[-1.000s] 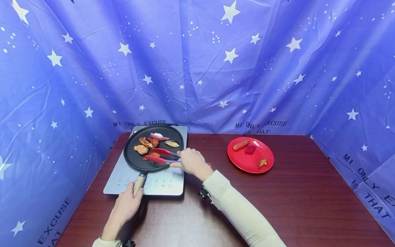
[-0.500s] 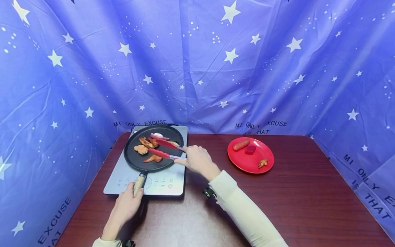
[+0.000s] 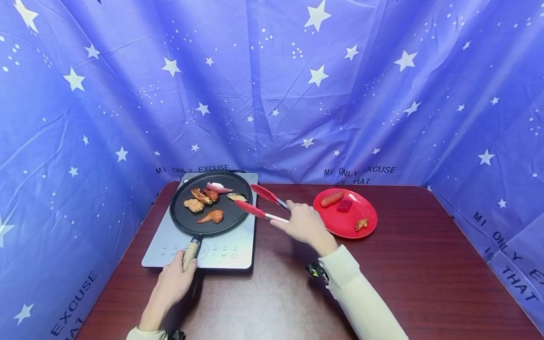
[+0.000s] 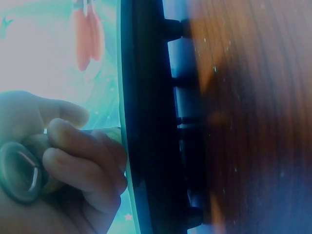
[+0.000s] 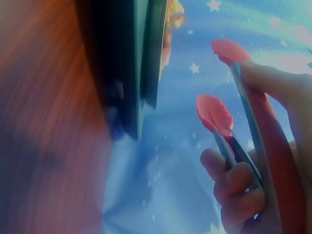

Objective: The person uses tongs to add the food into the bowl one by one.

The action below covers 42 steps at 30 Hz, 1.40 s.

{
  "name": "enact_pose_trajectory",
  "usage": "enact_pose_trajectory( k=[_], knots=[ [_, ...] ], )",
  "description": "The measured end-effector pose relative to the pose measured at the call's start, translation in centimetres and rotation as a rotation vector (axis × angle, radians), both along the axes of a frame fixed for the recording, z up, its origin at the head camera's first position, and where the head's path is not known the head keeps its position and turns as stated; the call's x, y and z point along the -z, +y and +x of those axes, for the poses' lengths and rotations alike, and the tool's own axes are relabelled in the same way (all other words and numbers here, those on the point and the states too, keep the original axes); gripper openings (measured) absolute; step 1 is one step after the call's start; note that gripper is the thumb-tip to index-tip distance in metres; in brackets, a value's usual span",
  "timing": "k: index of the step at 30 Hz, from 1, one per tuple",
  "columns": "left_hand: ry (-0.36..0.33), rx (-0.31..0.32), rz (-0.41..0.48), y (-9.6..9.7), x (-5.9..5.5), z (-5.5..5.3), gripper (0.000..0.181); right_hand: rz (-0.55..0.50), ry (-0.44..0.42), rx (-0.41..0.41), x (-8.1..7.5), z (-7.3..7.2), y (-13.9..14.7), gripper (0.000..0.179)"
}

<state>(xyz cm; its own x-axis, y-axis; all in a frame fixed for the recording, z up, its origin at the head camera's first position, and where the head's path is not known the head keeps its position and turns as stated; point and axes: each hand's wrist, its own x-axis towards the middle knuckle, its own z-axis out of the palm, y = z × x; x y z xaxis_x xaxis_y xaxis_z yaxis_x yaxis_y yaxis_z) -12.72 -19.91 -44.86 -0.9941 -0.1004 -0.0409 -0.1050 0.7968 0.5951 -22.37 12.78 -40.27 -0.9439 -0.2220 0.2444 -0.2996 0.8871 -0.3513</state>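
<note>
My left hand grips the pale handle of a round black frying pan. Several pieces of food lie in it: an orange-brown chicken wing, a crumbed chunk, browned pieces, a pink and white piece and a small yellowish piece. My right hand, between pan and plate, holds red-tipped metal tongs, fingers on one arm and thumb on the other in the right wrist view. The tongs' tips stand apart with nothing between them, at the pan's right rim.
Under the pan is a silver induction cooker on a dark red wooden table. A red plate to the right carries a sausage, a dark red cube and a small brown piece. Starry blue curtains surround the table.
My right hand has drawn the tongs up and right, from over the chicken wing to the pan's right side, their arms spread. The wing lies uncovered in the pan. My left hand has stayed put.
</note>
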Motion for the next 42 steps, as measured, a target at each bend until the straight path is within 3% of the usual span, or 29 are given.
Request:
enact_pose_trajectory(
  k=[10, 17, 22, 30, 36, 42],
  knots=[
    [-0.003, 0.0, 0.01, 0.0, 0.1, 0.1, 0.038, -0.056, 0.064, 0.118, 1.1, 1.1, 5.4, 0.051],
    [-0.006, 0.002, 0.012, -0.1, 0.1, 0.0, 0.037, -0.065, 0.09, 0.217, 2.0, 1.7, 9.2, 0.064],
    [-0.005, 0.0, 0.015, -0.1, 0.1, 0.1, 0.037, -0.056, 0.056, 0.287, 2.1, 1.8, 11.6, 0.059],
    [-0.006, 0.0, 0.007, -0.1, 0.2, 0.0, 0.034, -0.014, -0.047, 0.363, 3.0, 2.4, 14.9, 0.075],
    [-0.003, 0.0, 0.003, -0.1, 0.0, 0.0, 0.034, 0.016, -0.042, 0.407, 3.3, 2.6, 16.1, 0.063],
    [-0.01, -0.009, -0.003, -0.1, 0.1, -0.1, 0.033, 0.039, -0.09, 0.438, 3.2, 2.7, 16.5, 0.07]
  ],
)
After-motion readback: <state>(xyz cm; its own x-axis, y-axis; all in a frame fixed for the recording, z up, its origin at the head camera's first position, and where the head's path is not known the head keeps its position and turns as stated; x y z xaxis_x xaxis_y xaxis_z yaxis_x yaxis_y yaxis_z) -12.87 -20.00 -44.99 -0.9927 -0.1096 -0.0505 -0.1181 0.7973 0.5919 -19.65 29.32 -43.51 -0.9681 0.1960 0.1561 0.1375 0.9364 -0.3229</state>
